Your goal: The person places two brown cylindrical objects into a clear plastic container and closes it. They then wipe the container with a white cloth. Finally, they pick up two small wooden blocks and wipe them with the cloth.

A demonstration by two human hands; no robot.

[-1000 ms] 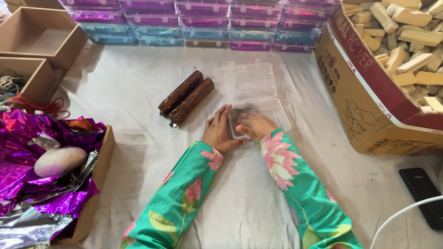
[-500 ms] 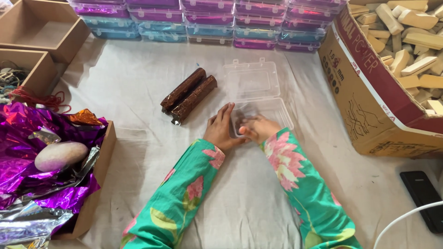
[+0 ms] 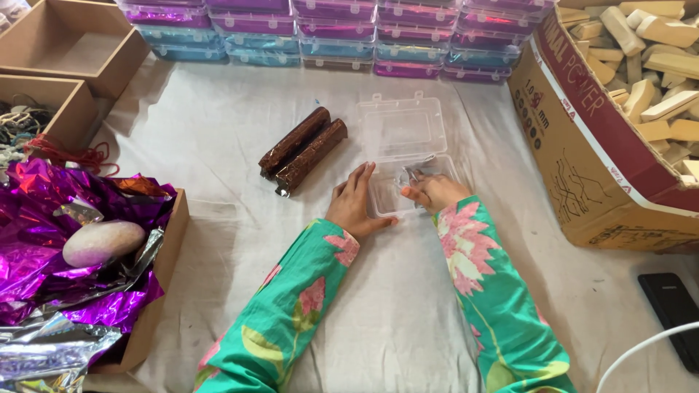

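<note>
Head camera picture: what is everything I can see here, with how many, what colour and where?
clear box: one, see-through, lid open, centre of the cloth
brown sticks: two, dark brown, side by side, left of the clear box
stacked boxes: many, purple and teal, along the far edge
wood blocks: many, pale, in the carton
carton: one, brown and red, right
open boxes: two, brown, far left
foil: heap, purple and silver, near left
stone: one, pale, on the foil
phone: one, black, near right
cloth: one, white, under everything
left hand: flat beside the clear box
right hand: fingers inside the clear box
</note>
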